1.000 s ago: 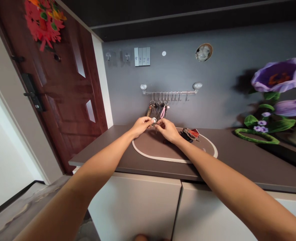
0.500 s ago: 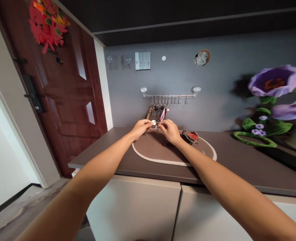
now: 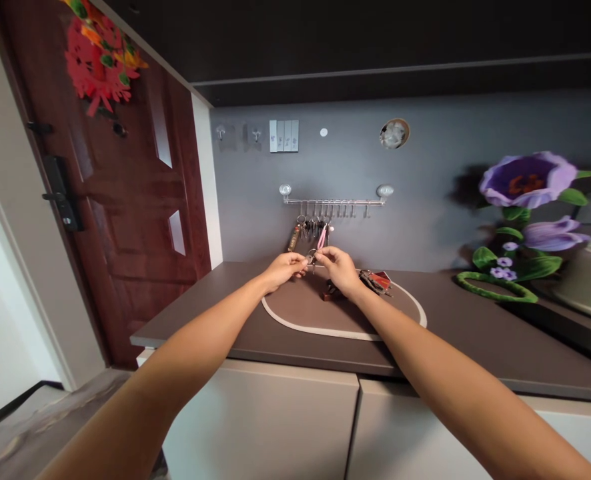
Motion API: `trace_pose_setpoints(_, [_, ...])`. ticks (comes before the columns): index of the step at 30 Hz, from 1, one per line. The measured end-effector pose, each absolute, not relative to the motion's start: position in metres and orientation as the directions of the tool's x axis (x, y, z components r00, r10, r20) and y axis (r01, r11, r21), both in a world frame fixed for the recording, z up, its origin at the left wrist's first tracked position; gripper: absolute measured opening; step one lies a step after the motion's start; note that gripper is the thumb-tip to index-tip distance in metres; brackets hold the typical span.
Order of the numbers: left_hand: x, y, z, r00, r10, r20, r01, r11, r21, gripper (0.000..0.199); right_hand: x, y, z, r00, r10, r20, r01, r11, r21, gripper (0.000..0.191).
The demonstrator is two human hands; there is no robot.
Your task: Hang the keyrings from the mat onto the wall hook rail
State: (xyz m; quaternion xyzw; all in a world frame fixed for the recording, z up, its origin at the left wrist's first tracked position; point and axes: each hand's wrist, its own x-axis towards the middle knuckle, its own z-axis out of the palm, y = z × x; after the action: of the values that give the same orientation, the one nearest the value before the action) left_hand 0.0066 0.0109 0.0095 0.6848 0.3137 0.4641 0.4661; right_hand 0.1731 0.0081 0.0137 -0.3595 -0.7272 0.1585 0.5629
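Observation:
Above the mat (image 3: 295,327), my left hand (image 3: 284,269) pinches a small key (image 3: 309,259) between thumb and fingers. My right hand (image 3: 339,269) is closed on a thin metal key ring (image 3: 314,253) at the key's right side, so the two hands almost touch. Just behind them, several keys (image 3: 315,228) and a pink strap (image 3: 322,236) hang from the left hooks of the clear rail (image 3: 345,202). To the right of my right hand a bunch of keys with a red tag (image 3: 377,281) lies on the mat, partly hidden by the hand.
A brown door (image 3: 140,200) stands at the left. Purple artificial flowers (image 3: 528,180) with a green ring base (image 3: 498,287) stand on the counter (image 3: 475,340) at the right. A dark shelf (image 3: 375,40) overhangs the counter.
The view has tilted up slightly. The round white face between my fingertips no longer shows; a small metallic key and a ring are seen there instead.

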Motion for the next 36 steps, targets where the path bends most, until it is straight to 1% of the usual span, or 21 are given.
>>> trace_pose_setpoints(6, [0.010, 0.007, 0.010, 0.413, 0.827, 0.382, 0.037, -0.435, 0.900, 0.033, 0.170, 0.005, 0.014, -0.126, 0.789, 0.602, 0.094, 0.613, -0.784, 0.028])
trace_pose_setpoints(12, [0.014, 0.004, 0.009, 0.388, 0.845, 0.368, 0.093, -0.433, 0.896, 0.032, 0.172, 0.000, 0.016, -0.106, 0.842, 0.529, -0.063, 0.525, -0.849, 0.028])
trace_pose_setpoints(20, [0.017, 0.003, 0.006, 0.339, 0.812, 0.475, 0.233, -0.562, 0.794, 0.023, 0.176, 0.002, 0.021, 0.051, 0.871, 0.489, -0.096, 0.491, -0.866, 0.030])
trace_pose_setpoints(24, [0.018, 0.005, 0.003, 0.350, 0.780, 0.519, 0.341, -0.622, 0.705, 0.023, 0.178, 0.006, 0.026, 0.098, 0.866, 0.491, -0.112, 0.500, -0.859, 0.028])
trace_pose_setpoints(27, [0.019, 0.007, 0.001, 0.377, 0.755, 0.536, 0.390, -0.655, 0.648, 0.023, 0.179, 0.008, 0.035, 0.127, 0.857, 0.500, -0.104, 0.513, -0.852, 0.024])
trace_pose_setpoints(32, [0.019, 0.006, 0.001, 0.390, 0.719, 0.576, 0.463, -0.693, 0.552, 0.022, 0.181, 0.016, 0.058, 0.124, 0.864, 0.488, -0.149, 0.503, -0.851, 0.014])
trace_pose_setpoints(36, [0.019, 0.003, 0.004, 0.411, 0.686, 0.600, 0.515, -0.718, 0.468, 0.022, 0.183, 0.028, 0.079, 0.190, 0.873, 0.450, -0.175, 0.481, -0.859, 0.007])
